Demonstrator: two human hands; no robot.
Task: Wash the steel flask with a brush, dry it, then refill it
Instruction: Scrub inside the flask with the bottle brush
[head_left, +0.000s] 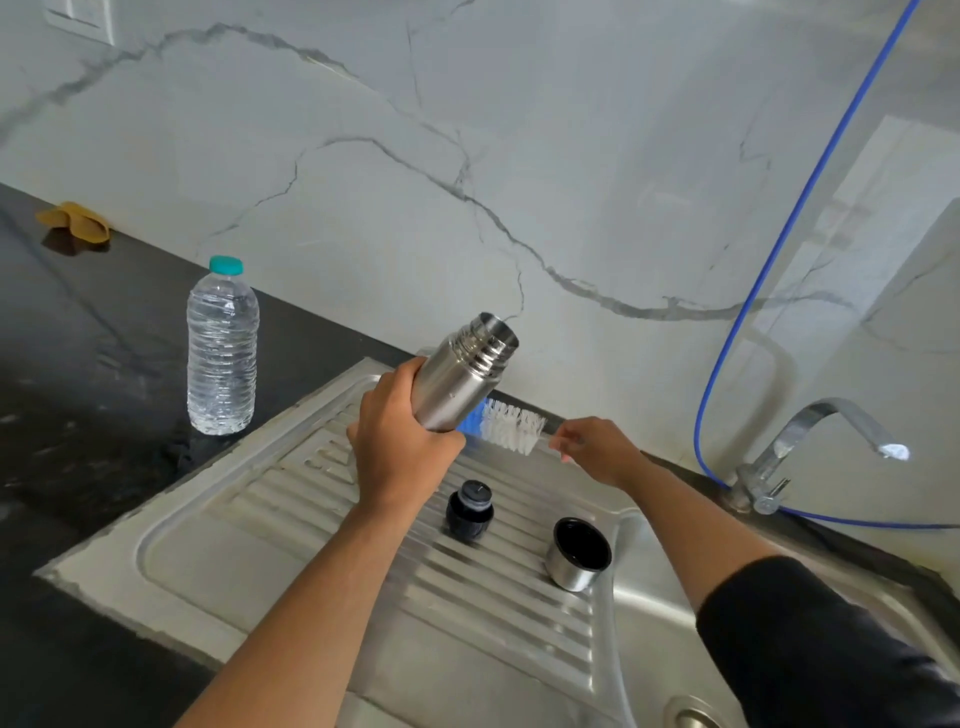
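Left hand (400, 441) gripping open flask (460, 376), right hand (597, 449) pinching brush (511, 426)

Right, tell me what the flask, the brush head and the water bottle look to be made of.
Flask: brushed steel, going by its grey metallic sheen and bright threaded neck.
Brush head: likely nylon or similar plastic bristles, white with blue at one end.
Water bottle: thin clear plastic, ribbed and see-through, with a teal plastic-looking cap.

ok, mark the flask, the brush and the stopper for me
steel flask (457, 384): head view, on its bare body above the left hand's grip.
brush (511, 427): head view, on the white bristles.
stopper (470, 512): head view, on its black side, standing on the drainboard.
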